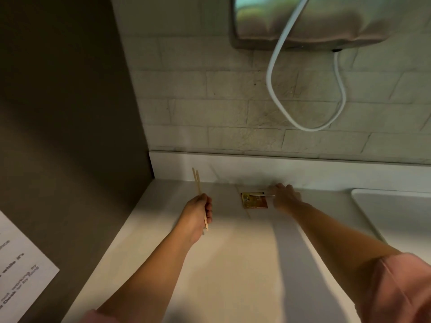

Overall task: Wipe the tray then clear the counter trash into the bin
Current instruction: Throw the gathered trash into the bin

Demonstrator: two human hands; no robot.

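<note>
My left hand (pixel 198 213) grips two thin wooden stir sticks (pixel 197 183) that point up towards the back wall. My right hand (pixel 285 197) is reaching to the back of the white counter (pixel 233 252), and its fingers pinch a thin, pale strip (pixel 261 194) that is blurred. Just left of that hand a small gold and brown packet (pixel 254 200) lies flat on the counter. The rim of a white tray (pixel 363 199) shows at the right edge. No bin is in view.
A dark panel (pixel 70 113) closes off the counter's left end, with a printed paper sheet (pixel 21 264) on it low down. White brick tiles cover the back wall. A metal dispenser (pixel 303 19) hangs above, with a white cable (pixel 279 89) looping down.
</note>
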